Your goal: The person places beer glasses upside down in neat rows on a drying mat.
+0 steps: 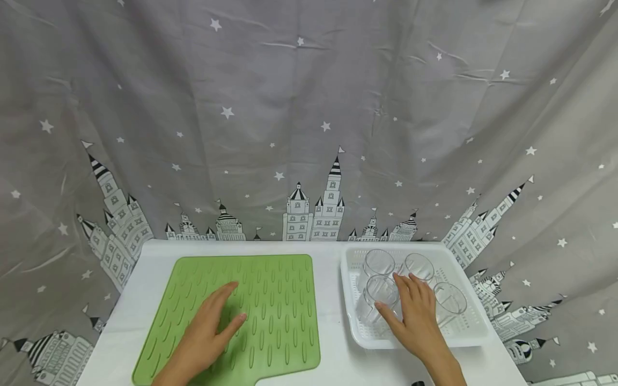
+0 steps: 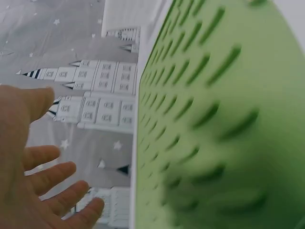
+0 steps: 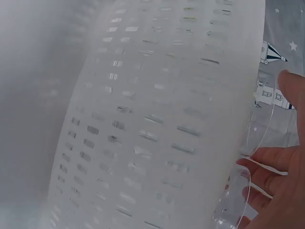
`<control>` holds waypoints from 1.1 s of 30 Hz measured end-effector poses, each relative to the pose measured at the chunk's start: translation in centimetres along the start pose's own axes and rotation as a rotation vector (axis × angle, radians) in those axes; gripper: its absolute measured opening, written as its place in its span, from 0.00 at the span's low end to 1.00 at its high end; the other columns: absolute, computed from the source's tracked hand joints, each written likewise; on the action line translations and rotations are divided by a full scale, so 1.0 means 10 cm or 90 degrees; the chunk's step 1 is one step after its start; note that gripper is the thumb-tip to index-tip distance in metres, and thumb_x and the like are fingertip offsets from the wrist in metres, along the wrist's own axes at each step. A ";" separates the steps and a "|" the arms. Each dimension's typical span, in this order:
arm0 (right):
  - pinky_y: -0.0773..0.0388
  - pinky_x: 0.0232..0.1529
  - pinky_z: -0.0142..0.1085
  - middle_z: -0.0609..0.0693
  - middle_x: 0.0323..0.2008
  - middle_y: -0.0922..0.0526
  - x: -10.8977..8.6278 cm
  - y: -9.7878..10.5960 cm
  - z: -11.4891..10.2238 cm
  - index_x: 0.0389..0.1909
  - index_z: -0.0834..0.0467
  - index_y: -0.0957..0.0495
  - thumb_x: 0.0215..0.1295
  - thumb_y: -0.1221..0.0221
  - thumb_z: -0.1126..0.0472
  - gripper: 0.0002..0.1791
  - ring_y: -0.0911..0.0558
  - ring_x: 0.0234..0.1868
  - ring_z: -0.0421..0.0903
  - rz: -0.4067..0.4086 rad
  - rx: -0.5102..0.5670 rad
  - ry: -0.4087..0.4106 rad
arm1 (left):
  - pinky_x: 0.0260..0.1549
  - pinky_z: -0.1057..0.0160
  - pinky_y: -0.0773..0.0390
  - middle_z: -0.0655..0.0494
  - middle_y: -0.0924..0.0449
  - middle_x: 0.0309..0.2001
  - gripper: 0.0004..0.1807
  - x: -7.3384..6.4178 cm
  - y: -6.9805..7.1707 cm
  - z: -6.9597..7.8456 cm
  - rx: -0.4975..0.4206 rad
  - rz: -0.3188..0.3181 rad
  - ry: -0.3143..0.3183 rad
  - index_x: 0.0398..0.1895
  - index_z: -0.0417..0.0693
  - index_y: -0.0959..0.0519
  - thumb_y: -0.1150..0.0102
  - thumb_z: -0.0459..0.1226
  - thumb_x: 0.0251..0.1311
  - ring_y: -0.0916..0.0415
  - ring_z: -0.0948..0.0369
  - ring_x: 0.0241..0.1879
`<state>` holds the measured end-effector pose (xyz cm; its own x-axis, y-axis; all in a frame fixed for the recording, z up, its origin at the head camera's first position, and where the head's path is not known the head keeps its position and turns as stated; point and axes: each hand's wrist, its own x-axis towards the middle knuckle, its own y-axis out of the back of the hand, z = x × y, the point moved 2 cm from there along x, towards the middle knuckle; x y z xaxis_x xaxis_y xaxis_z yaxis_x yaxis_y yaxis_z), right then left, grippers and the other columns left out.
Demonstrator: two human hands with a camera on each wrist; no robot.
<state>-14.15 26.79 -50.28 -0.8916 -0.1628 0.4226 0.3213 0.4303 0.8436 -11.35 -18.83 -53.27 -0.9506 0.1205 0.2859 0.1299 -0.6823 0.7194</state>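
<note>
My left hand (image 1: pixel 207 327) hovers over the green drying mat (image 1: pixel 270 311), thumb and fingers spread, holding nothing. In the left wrist view its loosely bent fingers (image 2: pixel 62 176) stand beside the ridged mat. At the right, several clear glasses stand in a white perforated basket (image 1: pixel 354 335). My right hand (image 1: pixel 415 316) reaches over the basket, with thumb and fingertips right at the rim of the front left glass (image 1: pixel 379 295). Behind it is another glass (image 1: pixel 379 262); two more glasses, one (image 1: pixel 419 266) and another (image 1: pixel 450 298), are beyond and beside the fingers.
Mat and basket lie on a white table (image 1: pixel 330 321), with a strip of tabletop between them. A grey curtain (image 1: pixel 289 107) with stars and castles hangs behind the table. A small black object (image 1: pixel 418 383) shows at the bottom edge, near the right wrist.
</note>
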 end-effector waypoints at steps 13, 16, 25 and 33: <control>0.43 0.75 0.66 0.64 0.68 0.21 0.03 -0.10 -0.04 0.73 0.63 0.28 0.69 0.30 0.44 0.40 0.34 0.76 0.66 -0.013 0.002 -0.018 | 0.68 0.53 0.16 0.56 0.27 0.76 0.33 -0.14 -0.37 0.08 -0.233 -0.031 0.155 0.78 0.69 0.33 0.33 0.49 0.74 0.28 0.65 0.72; 0.40 0.73 0.64 0.63 0.68 0.21 0.04 -0.12 -0.05 0.73 0.63 0.28 0.69 0.30 0.44 0.40 0.31 0.74 0.65 -0.013 0.002 -0.017 | 0.68 0.54 0.16 0.55 0.26 0.76 0.34 -0.19 -0.44 0.11 -0.265 -0.033 0.185 0.77 0.69 0.31 0.30 0.49 0.71 0.28 0.68 0.71; 0.27 0.73 0.61 0.61 0.69 0.22 0.05 -0.11 -0.06 0.74 0.64 0.29 0.68 0.28 0.46 0.41 0.26 0.71 0.61 -0.018 0.021 -0.014 | 0.66 0.59 0.15 0.55 0.24 0.75 0.38 -0.25 -0.53 0.16 -0.299 -0.032 0.217 0.77 0.66 0.30 0.25 0.47 0.66 0.25 0.56 0.73; 0.27 0.70 0.62 0.62 0.67 0.19 0.09 -0.11 -0.07 0.73 0.64 0.27 0.64 0.25 0.46 0.43 0.24 0.68 0.63 -0.010 0.000 0.000 | 0.66 0.61 0.15 0.53 0.24 0.76 0.38 -0.24 -0.56 0.18 -0.306 -0.033 0.216 0.76 0.67 0.30 0.23 0.44 0.65 0.25 0.57 0.73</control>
<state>-15.06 25.58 -50.64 -0.8964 -0.1698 0.4095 0.3073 0.4278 0.8500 -9.30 -14.01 -56.82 -0.9996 -0.0204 -0.0172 0.0134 -0.9415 0.3369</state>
